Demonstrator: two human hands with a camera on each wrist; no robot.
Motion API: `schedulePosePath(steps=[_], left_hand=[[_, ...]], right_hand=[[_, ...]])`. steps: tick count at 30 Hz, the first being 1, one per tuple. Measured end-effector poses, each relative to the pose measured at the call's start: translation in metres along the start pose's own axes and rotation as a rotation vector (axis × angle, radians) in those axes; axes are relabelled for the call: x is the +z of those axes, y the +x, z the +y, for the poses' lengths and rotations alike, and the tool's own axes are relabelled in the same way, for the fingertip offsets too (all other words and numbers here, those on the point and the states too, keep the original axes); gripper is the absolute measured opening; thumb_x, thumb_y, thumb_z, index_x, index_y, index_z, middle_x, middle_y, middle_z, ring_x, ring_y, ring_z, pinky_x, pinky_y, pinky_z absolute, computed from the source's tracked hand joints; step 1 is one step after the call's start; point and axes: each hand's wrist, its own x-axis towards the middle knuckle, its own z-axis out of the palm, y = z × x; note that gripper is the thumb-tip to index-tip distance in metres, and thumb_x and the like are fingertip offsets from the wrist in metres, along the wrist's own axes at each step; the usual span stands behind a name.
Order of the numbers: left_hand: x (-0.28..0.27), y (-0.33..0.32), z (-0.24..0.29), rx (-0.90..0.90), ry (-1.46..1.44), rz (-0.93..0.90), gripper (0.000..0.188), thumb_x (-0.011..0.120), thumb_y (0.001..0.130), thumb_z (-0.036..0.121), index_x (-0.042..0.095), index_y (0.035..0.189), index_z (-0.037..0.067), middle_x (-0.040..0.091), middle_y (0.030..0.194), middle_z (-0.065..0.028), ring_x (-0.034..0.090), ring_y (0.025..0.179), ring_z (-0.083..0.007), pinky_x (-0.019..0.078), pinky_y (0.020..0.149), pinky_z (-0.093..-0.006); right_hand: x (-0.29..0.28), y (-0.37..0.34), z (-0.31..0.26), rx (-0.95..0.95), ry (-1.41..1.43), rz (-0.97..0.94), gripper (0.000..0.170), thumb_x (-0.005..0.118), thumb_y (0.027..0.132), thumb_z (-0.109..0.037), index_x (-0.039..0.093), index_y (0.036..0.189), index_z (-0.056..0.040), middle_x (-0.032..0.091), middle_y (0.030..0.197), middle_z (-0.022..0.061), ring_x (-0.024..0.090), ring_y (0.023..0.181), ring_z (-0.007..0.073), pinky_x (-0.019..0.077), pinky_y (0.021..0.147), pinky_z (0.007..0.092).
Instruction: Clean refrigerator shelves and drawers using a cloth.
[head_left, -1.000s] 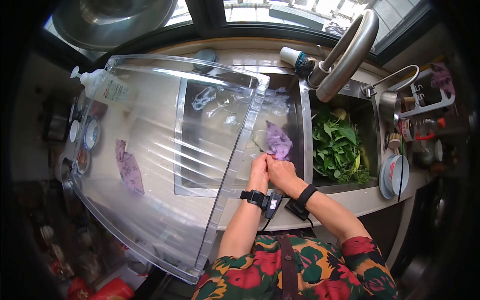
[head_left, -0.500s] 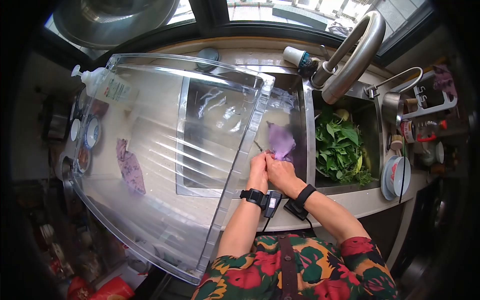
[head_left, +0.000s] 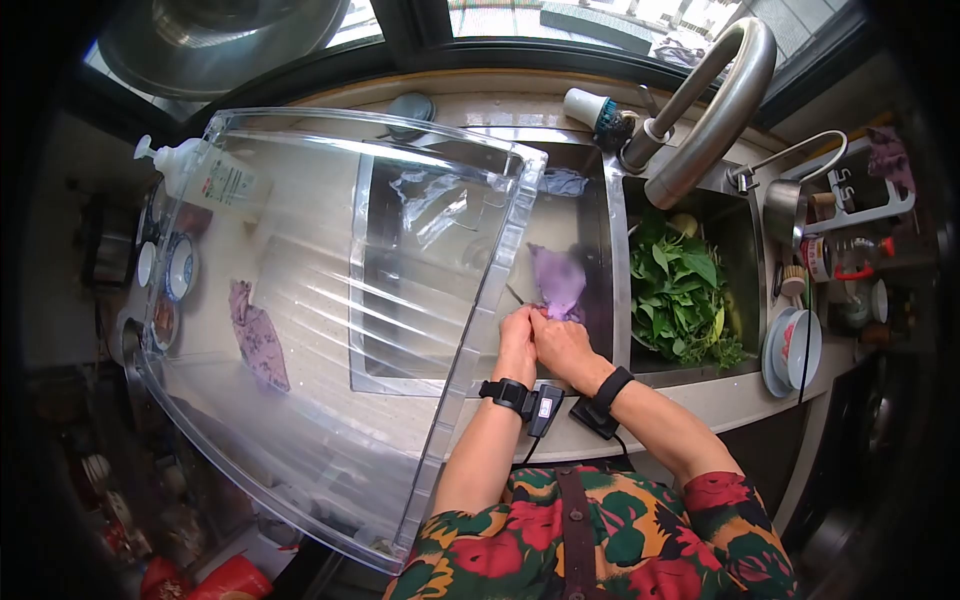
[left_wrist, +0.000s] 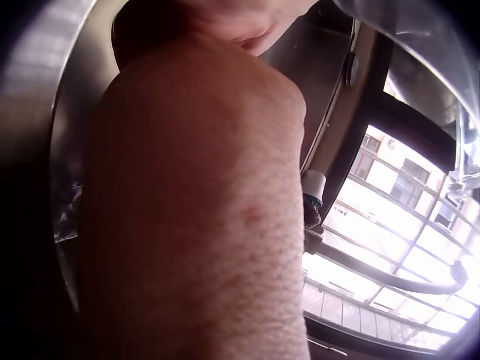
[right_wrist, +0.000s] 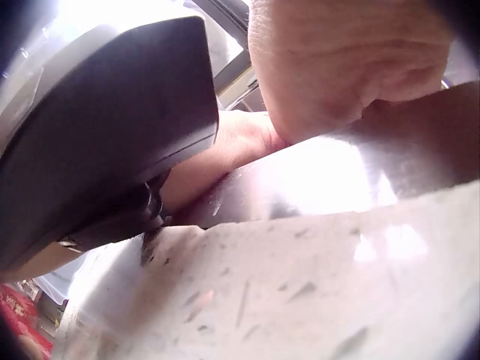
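Observation:
In the head view both hands meet over the near part of the left sink basin [head_left: 590,350]. The left hand [head_left: 517,338] and the right hand [head_left: 562,345] pinch the near end of a wet purple cloth [head_left: 558,275], which spreads out beyond the fingers. A thin dark stick-like thing [head_left: 514,293] shows just beyond the left hand; what holds it cannot be told. In the left wrist view the back of the left hand [left_wrist: 202,172] fills the middle, its fingers hidden. The right hand [right_wrist: 352,67] shows in the right wrist view without its fingertips.
A large clear plastic drawer [head_left: 330,300] leans over the counter and left basin. Another purple cloth [head_left: 258,335] shows through it. Leafy greens [head_left: 680,290] fill the right basin. The faucet [head_left: 715,120] arches behind, with bowls [head_left: 803,350] at right and a pump bottle [head_left: 180,165] at left.
The purple cloth has shifted and changed shape beyond the fingers. Ripples and reflections in the basin water have changed. Both hands stay together in nearly the same place.

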Motion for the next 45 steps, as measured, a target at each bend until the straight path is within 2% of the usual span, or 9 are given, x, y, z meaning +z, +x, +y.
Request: schedulePosePath(steps=[8,15,17,18,20,26,31,35,45], left_hand=[[0.003,0.004,0.000,0.015,-0.026,0.063,0.015,0.046,0.078,0.005,0.055,0.068,-0.001,0.055,0.067,-0.0095,0.053,0.059,-0.0195,0.0433,0.053,-0.0300],[0.010,-0.004,0.004,0.077,-0.013,0.042,0.015,0.045,0.081,0.008,0.054,0.073,-0.001,0.055,0.067,-0.0096,0.053,0.059,-0.0187,0.0432,0.055,-0.0292],[0.019,-0.017,0.013,0.263,0.077,0.020,0.017,0.044,0.083,0.011,0.054,0.076,-0.001,0.057,0.070,-0.0103,0.053,0.060,-0.0187,0.0436,0.056,-0.0288],[0.017,-0.014,0.011,0.263,0.077,0.019,0.017,0.044,0.083,0.011,0.054,0.076,-0.001,0.057,0.070,-0.0103,0.053,0.060,-0.0187,0.0436,0.056,-0.0288],[0.012,-0.013,0.010,0.183,0.124,0.032,0.018,0.043,0.084,0.012,0.054,0.079,-0.001,0.057,0.073,-0.0097,0.055,0.066,-0.0200,0.0464,0.058,-0.0310],[0.001,0.003,-0.001,-0.035,0.066,0.039,0.017,0.043,0.083,0.010,0.054,0.080,-0.002,0.057,0.075,-0.0108,0.055,0.066,-0.0207,0.0469,0.059,-0.0316],[0.005,0.007,0.004,0.014,0.087,0.026,0.013,0.043,0.080,0.005,0.053,0.080,-0.003,0.057,0.074,-0.0114,0.055,0.064,-0.0213,0.0471,0.058,-0.0318],[0.006,0.007,0.006,0.119,0.079,-0.012,0.011,0.043,0.078,0.003,0.053,0.079,-0.002,0.056,0.072,-0.0113,0.055,0.063,-0.0216,0.0472,0.057,-0.0323],[0.001,0.008,0.002,-0.006,-0.034,0.027,0.013,0.042,0.079,0.004,0.052,0.081,-0.003,0.056,0.072,-0.0116,0.056,0.064,-0.0241,0.0484,0.061,-0.0338]], right_hand=[[0.003,0.000,0.004,-0.034,0.043,0.046,0.021,0.048,0.074,-0.011,0.046,0.092,0.0011,0.059,0.061,0.0158,0.059,0.054,0.0304,0.0462,0.046,0.0398],[0.001,0.001,0.002,-0.042,0.054,0.110,0.023,0.046,0.075,-0.010,0.046,0.095,0.0009,0.058,0.059,0.0155,0.059,0.052,0.0302,0.0460,0.045,0.0389],[0.001,0.002,0.003,-0.056,0.071,0.155,0.023,0.045,0.075,-0.010,0.046,0.096,0.0008,0.058,0.059,0.0155,0.059,0.052,0.0301,0.0459,0.045,0.0389],[0.001,0.002,0.004,-0.050,0.070,0.143,0.023,0.045,0.075,-0.010,0.046,0.096,0.0008,0.058,0.058,0.0155,0.059,0.052,0.0300,0.0459,0.045,0.0386],[0.000,0.002,-0.002,-0.053,0.084,0.132,0.024,0.045,0.076,-0.010,0.046,0.097,0.0007,0.058,0.058,0.0156,0.059,0.052,0.0300,0.0460,0.044,0.0383],[-0.003,-0.003,0.000,-0.006,0.007,0.038,0.019,0.046,0.075,-0.010,0.049,0.090,0.0019,0.059,0.060,0.0159,0.059,0.052,0.0297,0.0465,0.044,0.0385],[0.001,0.002,-0.001,0.015,0.003,0.042,0.016,0.047,0.074,-0.009,0.050,0.085,0.0027,0.059,0.062,0.0169,0.060,0.054,0.0299,0.0476,0.046,0.0383],[0.007,0.006,0.003,0.008,0.010,0.046,0.019,0.046,0.076,-0.011,0.047,0.090,0.0018,0.058,0.060,0.0172,0.058,0.053,0.0316,0.0454,0.045,0.0409],[0.004,0.001,0.000,0.015,0.013,0.017,0.017,0.046,0.077,-0.012,0.048,0.089,-0.0006,0.059,0.060,0.0164,0.060,0.054,0.0306,0.0470,0.047,0.0398]])
